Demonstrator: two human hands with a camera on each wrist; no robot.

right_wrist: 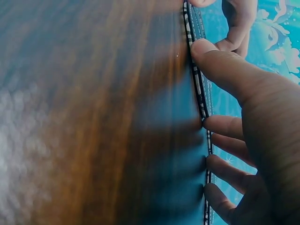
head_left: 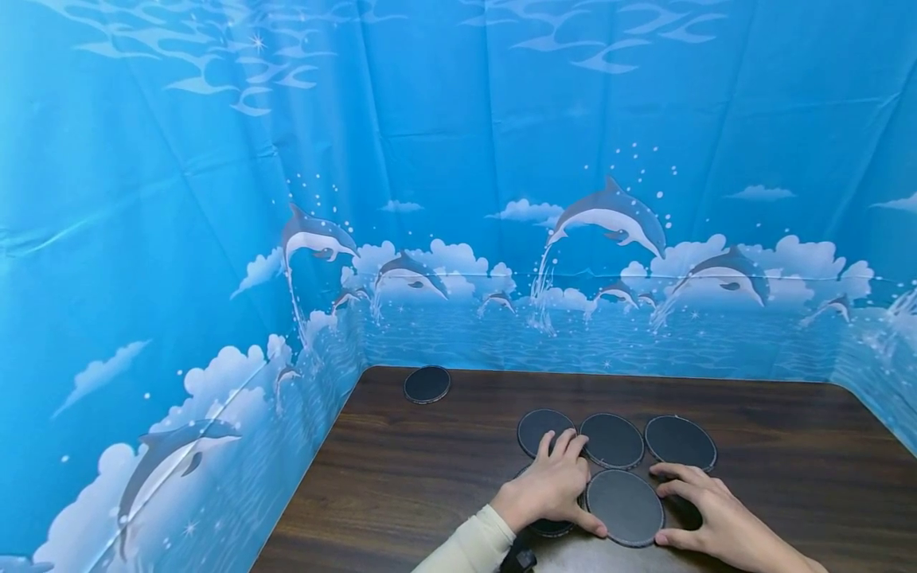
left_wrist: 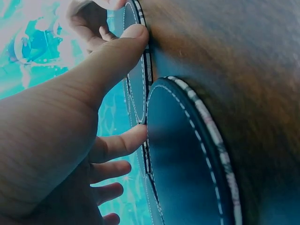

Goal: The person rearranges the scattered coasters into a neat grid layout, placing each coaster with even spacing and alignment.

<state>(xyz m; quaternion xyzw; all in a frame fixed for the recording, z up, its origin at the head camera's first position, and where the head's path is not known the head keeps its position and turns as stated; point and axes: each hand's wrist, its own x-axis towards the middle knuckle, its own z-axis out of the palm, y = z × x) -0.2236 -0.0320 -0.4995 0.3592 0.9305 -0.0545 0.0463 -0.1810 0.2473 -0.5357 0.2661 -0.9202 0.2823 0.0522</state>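
Note:
A black round coaster (head_left: pixel 626 508) with a stitched rim lies flat at the front, between both hands. My left hand (head_left: pixel 552 487) reaches across a front-left coaster (head_left: pixel 550 527), mostly hidden beneath it. Its thumb touches the left edge of the middle coaster, and its fingertips lie by the back-left coaster (head_left: pixel 543 428). On the other side, my right hand (head_left: pixel 716 513) has its thumb and fingers spread along the middle coaster's right edge. In the right wrist view, those fingertips (right_wrist: pixel 216 161) are right at the coaster's patterned side. Fingers of both hands are loosely bent.
Two more coasters lie behind, one back middle (head_left: pixel 612 440) and one back right (head_left: pixel 680 442). Another coaster (head_left: pixel 427 384) sits apart near the table's far left corner. A blue dolphin-print curtain (head_left: pixel 444 159) surrounds the dark wooden table (head_left: pixel 387 469).

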